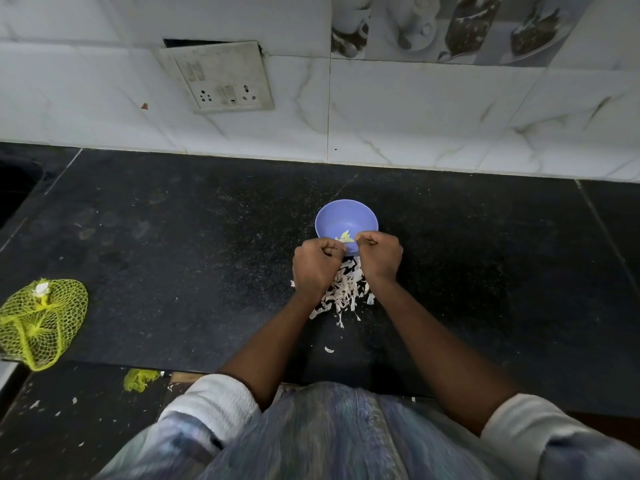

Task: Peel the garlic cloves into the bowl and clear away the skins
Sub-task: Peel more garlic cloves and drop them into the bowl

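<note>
A small purple bowl point(346, 216) stands on the black counter near the middle. Both hands are held together over its near rim. My left hand point(317, 263) and my right hand point(379, 252) have their fingers curled, pinching a pale garlic clove point(345, 237) between the fingertips. The clove is partly hidden by the fingers. A heap of whitish garlic skins point(343, 289) lies on the counter just below and between the wrists. One loose skin scrap point(329, 349) lies nearer to me.
A yellow net bag point(41, 320) lies at the counter's left front edge, and a small yellow net scrap point(140, 378) sits on the floor side. White tiled wall with a socket plate point(221, 77) runs behind. A dark sink opening point(17, 188) is at far left.
</note>
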